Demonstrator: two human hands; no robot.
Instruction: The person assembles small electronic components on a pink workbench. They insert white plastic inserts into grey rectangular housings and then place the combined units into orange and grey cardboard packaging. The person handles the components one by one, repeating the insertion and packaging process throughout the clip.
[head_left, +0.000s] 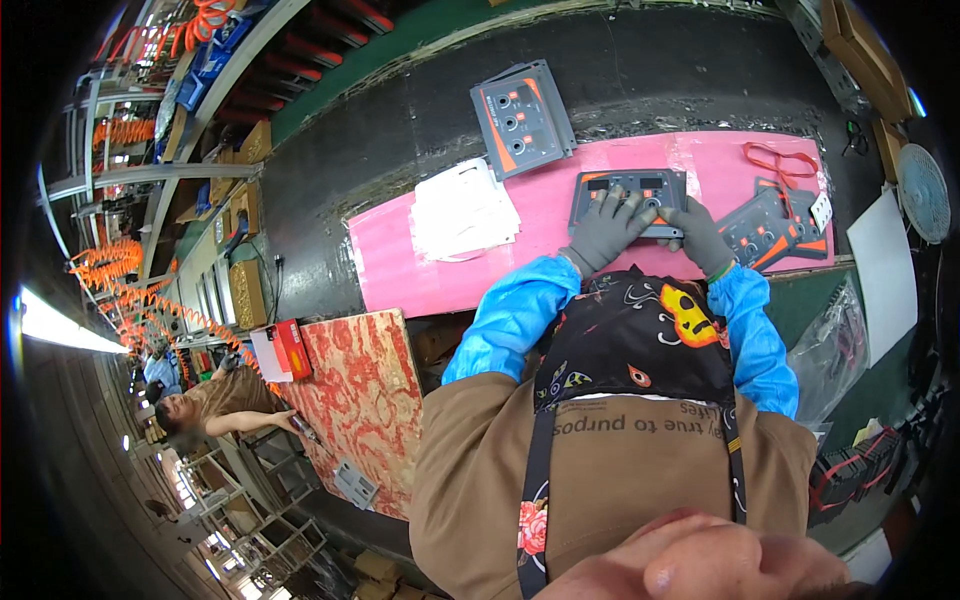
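A flat grey panel with orange markings and dark windows [651, 184] lies on the pink sheet in front of me. My left hand [605, 232], in a grey glove, rests on it with its fingers stretched out over the face. At the panel's lower right corner, my right hand [703, 238], gloved alike, grips the edge with the thumb on top. Both thumbs are close together near the lower edge. To the right lie similar grey and orange panels [757, 232], overlapping, with a red cord [778, 160] by them. A stack of such panels [520, 122] sits farther off to the left.
White sheets [462, 212] are piled on the pink sheet [395, 262], left of my hands. A worn red-patterned board [365, 395] stands at the left, where another person [235, 400] reaches over it. A round fan [923, 193] and clear plastic [828, 345] are at the right.
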